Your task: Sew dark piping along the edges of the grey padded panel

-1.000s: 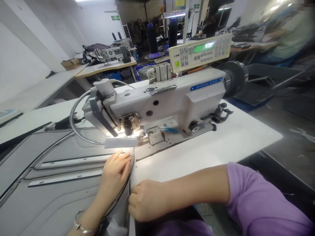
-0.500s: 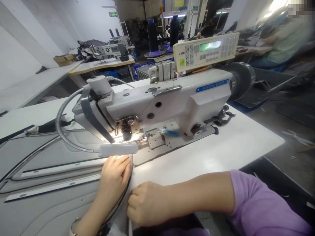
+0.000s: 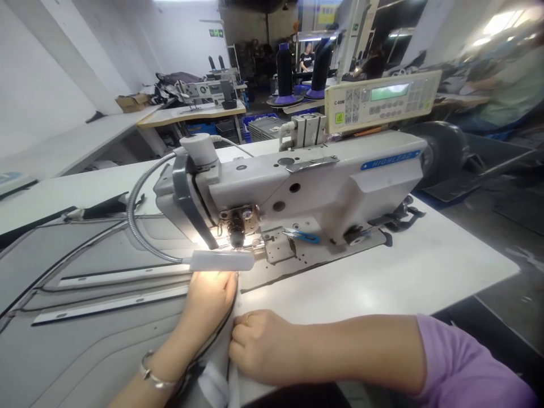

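A large grey fabric panel (image 3: 123, 334) with white strips and dark edging covers the left of the table. My left hand (image 3: 211, 294) rests on its right edge, just below the lamp; its fingertips are partly hidden by the lamp head (image 3: 221, 260). My right hand (image 3: 263, 345) is closed on the panel's edge nearer to me, its knuckles upward. Beyond both hands is the sewing machine (image 3: 314, 175), whose lit needle area (image 3: 237, 226) lies just past the lamp. Blue thread snips (image 3: 302, 235) lie on the machine bed.
The white tabletop (image 3: 425, 266) extends to the right. Behind the machine stand dark thread cones (image 3: 284, 71) and a control panel (image 3: 382, 102). Another sewing machine (image 3: 204, 90) is at the back left. A person (image 3: 306, 58) is far back, another at the right edge.
The whole view has shifted, so the machine and table appear further right and slightly lower. My left hand is a little closer to the lamp, with its fingers more hidden. My right hand stays at the edge.
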### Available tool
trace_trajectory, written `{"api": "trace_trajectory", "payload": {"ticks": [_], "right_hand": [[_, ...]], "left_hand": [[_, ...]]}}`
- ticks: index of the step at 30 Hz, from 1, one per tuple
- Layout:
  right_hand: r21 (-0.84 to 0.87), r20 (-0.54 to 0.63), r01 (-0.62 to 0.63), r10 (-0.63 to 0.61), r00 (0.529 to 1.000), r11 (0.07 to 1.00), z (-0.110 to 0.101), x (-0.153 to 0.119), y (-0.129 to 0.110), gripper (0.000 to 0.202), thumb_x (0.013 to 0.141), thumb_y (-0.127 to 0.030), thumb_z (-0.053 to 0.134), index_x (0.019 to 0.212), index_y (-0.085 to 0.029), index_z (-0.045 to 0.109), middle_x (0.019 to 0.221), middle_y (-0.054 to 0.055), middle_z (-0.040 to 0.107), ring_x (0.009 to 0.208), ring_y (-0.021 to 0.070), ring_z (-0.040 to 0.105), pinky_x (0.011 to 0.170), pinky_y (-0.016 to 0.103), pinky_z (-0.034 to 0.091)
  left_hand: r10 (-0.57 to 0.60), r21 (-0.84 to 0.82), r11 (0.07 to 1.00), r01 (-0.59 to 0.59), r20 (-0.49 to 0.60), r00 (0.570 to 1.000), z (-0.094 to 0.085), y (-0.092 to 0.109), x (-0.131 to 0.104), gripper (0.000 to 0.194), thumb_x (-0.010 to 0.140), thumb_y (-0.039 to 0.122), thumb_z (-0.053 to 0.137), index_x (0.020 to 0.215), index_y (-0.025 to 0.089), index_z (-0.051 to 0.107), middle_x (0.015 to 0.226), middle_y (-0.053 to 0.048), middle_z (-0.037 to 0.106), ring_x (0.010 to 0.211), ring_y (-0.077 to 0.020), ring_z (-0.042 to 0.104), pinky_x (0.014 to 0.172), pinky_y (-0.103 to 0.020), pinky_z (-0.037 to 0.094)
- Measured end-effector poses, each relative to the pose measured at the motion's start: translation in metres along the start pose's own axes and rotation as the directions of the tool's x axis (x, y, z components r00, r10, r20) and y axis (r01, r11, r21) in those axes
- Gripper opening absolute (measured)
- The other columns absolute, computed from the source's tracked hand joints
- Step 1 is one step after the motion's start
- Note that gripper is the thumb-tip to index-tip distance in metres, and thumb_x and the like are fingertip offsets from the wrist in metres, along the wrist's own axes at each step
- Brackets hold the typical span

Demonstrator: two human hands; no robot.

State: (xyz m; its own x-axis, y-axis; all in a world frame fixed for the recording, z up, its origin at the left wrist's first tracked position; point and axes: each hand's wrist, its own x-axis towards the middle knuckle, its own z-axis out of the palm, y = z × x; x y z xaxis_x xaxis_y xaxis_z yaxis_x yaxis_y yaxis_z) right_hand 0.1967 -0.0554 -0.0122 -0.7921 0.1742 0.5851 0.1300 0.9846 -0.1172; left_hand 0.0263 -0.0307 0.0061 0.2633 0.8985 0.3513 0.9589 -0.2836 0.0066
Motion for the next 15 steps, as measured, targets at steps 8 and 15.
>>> {"api": "trace_trajectory", "payload": {"ticks": [8,15], "right_hand": [[-0.005,0.077,-0.092,0.093,0.993,0.996,0.012,-0.002,0.007,0.011,0.067,-0.004,0.050,0.063,-0.014,0.049,0.066,0.003,0.052,0.067,0.0148,0.047,0.067,0.026,0.045],[0.226,0.000,-0.202,0.207,0.978,0.953,0.005,0.000,0.007,0.006,0.069,-0.014,0.051,0.069,-0.014,0.057,0.073,0.005,0.056,0.071,0.0149,0.048,0.070,0.025,0.044]], "left_hand": [[0.023,0.066,0.998,-0.015,-0.117,0.993,0.012,-0.006,0.012,0.028,0.084,0.018,0.046,0.056,0.019,0.051,0.059,-0.003,0.056,0.061,-0.0205,0.050,0.065,-0.036,0.031],[-0.061,-0.226,0.973,0.055,-0.021,0.998,-0.018,-0.003,0.014,0.030,0.091,0.022,0.041,0.068,0.016,0.060,0.073,-0.004,0.064,0.075,-0.0194,0.057,0.077,-0.036,0.043]]}}
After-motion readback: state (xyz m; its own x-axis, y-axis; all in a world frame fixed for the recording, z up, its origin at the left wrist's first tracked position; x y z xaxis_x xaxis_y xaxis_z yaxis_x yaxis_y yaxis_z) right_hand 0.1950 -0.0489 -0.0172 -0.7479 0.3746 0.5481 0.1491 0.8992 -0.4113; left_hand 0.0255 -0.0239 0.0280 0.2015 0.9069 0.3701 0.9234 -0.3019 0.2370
